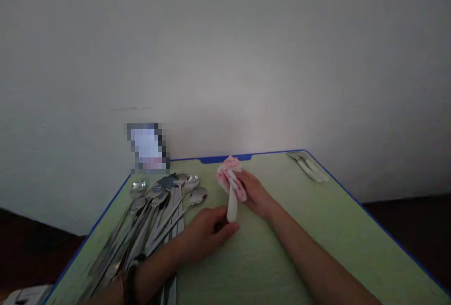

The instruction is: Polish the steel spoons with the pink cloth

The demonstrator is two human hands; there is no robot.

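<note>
At mid-tabletop (317,230), we hold a utensil (232,208) wrapped in cloth (228,173).
Left hand (207,234) grip clamped on its bare end, likely steadying; right hand (255,194) closed on cloth at the far end.

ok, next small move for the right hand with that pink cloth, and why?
Probably slide the pink cloth down the white utensil toward the left hand. The right hand has the cloth bunched around only the far end, the left hand pins the near end on the green mat, and the shaft between looks uncovered.
</note>
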